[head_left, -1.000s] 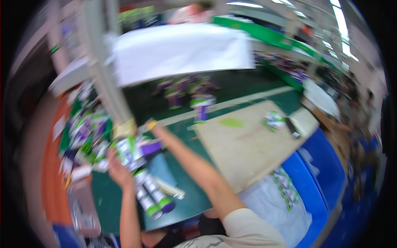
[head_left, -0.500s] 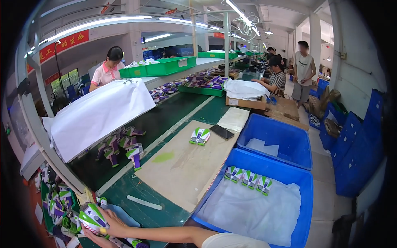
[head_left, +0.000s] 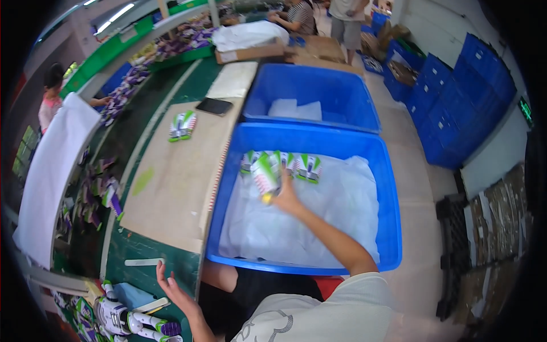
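My right hand (head_left: 289, 196) holds a white-and-green toy part (head_left: 263, 174) with a striped edge above the near blue bin (head_left: 389, 199). Just behind it, a short row of similar toy parts (head_left: 308, 169) rests on the white sheet (head_left: 296, 233) lining the bin; the held part hides some of the row. At the table's near edge my left hand (head_left: 175, 289) is empty, its fingers apart. Close by lie a flat white strip (head_left: 143, 262) and a white, green and purple toy figure (head_left: 117, 316).
Another toy part (head_left: 182, 125) and a black phone (head_left: 214, 106) lie on the pale board (head_left: 165, 188). A second blue bin (head_left: 353, 91) adjoins the near one. Winged toy pieces (head_left: 108, 194) lie on the dark belt. Stacked blue crates (head_left: 456, 114) line the right side. Other people stand or sit farther off.
The view has swung right and down. My right hand has carried the toy part from the lower left over to the near bin. My left hand has come off it and opened.
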Action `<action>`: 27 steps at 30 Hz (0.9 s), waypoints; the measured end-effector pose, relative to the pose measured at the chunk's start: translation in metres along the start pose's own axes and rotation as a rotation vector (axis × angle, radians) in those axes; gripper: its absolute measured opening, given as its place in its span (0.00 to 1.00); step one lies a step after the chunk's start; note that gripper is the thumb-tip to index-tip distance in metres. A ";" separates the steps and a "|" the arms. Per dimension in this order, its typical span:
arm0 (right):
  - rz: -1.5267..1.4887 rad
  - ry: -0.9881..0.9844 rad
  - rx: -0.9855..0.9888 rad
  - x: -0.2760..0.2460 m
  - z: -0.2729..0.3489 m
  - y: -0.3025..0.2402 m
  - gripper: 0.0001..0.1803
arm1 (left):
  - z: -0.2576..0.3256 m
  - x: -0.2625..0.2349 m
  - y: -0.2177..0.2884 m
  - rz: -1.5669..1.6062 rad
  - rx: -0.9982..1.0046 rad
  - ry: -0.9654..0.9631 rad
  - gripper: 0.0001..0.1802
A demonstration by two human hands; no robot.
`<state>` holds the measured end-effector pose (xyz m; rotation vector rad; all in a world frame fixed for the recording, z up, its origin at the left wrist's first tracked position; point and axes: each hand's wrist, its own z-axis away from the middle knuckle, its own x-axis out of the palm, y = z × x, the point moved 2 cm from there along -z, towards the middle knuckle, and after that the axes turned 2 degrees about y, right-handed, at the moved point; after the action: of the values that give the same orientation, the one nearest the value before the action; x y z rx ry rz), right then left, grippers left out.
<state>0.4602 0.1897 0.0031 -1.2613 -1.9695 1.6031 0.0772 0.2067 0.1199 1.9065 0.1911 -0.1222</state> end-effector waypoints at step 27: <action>-0.030 -0.455 -0.356 0.129 -0.127 -0.151 0.21 | -0.245 -0.130 -0.068 -0.329 -0.407 0.128 0.27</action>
<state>0.4109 0.3717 0.1449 -1.0325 -2.6338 1.6905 -0.0661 0.4500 0.1624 1.4665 0.5730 -0.1687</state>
